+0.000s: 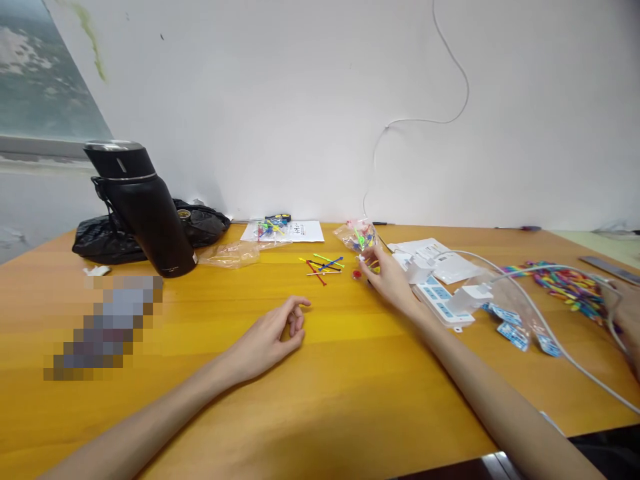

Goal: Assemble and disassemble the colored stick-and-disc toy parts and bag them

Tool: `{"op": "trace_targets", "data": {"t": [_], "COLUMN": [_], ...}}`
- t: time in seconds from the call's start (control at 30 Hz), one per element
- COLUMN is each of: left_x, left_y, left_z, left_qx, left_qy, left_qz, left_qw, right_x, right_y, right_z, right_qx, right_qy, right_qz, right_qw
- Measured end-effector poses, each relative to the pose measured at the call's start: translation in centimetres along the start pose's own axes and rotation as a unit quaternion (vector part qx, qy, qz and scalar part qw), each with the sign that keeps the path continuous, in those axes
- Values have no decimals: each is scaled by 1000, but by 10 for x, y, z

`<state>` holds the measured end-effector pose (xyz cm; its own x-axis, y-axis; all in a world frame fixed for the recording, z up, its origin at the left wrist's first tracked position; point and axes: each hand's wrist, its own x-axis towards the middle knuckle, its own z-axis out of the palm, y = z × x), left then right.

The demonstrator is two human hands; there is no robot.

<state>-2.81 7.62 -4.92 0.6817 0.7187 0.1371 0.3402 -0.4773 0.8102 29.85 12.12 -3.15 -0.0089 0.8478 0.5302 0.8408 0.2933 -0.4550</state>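
My left hand (275, 335) rests on its side on the wooden table, its fingers loosely bent, apart from the thumb and holding nothing. Farther right, my right hand (384, 275) has thumb and forefinger pinched on a small white piece (362, 259), too small to make out fully. Just beyond it lies a clear plastic bag (356, 235) with bright plastic parts inside. A red round piece (357, 274) is beside the fingertips, with other small pieces partly hidden by the hand. Between both hands, several thin coloured plastic sticks (324, 267) lie crossed in a loose heap.
A black thermos (147, 213) stands before a black plastic bag (205, 227) at left, near a blurred-out object (107, 327). At right are a power strip (440, 300) with white plugs and cables, a multicoloured pile (573, 283), and another person's hand (627, 310).
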Motion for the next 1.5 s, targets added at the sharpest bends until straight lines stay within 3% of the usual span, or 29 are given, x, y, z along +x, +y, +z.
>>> {"op": "trace_targets", "data": {"t": [0.27, 0.6, 0.87, 1.03, 1.13, 1.3, 1.5], "left_x": [0, -1, -1, -2, -2, -1, 0], "left_y": [0, 3, 5, 7, 9, 14, 19], "left_z": [1, 1, 0, -1, -1, -1, 0], "left_qx": [20, 43, 52, 59, 69, 102, 128], "left_qy": [1, 1, 0, 1, 2, 0, -9], "left_qz": [13, 15, 18, 23, 29, 32, 54], "left_qw": [1000, 999, 999, 998, 997, 994, 990], "right_x": [5, 6, 4, 1, -6, -20, -26], "right_y": [8, 17, 11, -4, -19, -38, -52], "right_z": [6, 12, 11, 10, 15, 28, 31], "right_qx": [-81, -84, -77, -15, 18, 12, -22], "right_qy": [8, -68, -56, -23, -63, -196, -238], "right_qz": [-31, -61, -78, -87, -101, -129, -140], "right_qw": [996, 992, 992, 996, 993, 972, 961]}}
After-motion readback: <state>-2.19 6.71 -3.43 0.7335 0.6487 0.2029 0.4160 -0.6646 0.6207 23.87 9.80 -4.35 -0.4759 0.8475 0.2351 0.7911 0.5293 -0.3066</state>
